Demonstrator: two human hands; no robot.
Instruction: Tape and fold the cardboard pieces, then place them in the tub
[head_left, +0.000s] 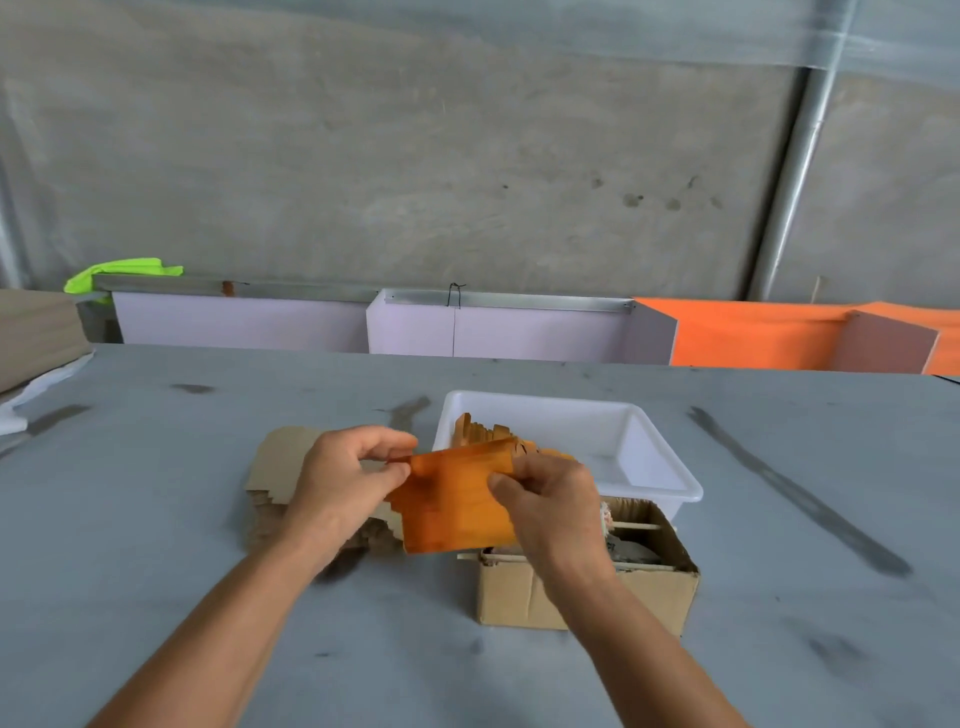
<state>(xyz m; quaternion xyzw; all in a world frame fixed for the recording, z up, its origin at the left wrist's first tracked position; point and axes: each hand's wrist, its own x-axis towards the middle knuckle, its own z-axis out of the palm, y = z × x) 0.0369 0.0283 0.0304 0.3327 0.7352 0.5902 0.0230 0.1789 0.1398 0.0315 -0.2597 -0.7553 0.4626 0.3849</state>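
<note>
— Cardboard pieces (275, 470) lie stacked on the surface (156, 519) at left, partly under the left hand (345, 480)?

— Yes. That hand pinches the left end of the orange piece (449, 501), held up between both hands, its long axis running left to right.

— And the right hand (550, 506)?

— It grips the right end, thumb on the face. The tub (644, 452), with folded pieces (480, 431) inside, sits just behind, nearer the right hand, I'd judge.

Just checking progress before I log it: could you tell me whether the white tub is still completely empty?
No, several orange folded pieces already stand in the near-left corner of the white tub.
</note>
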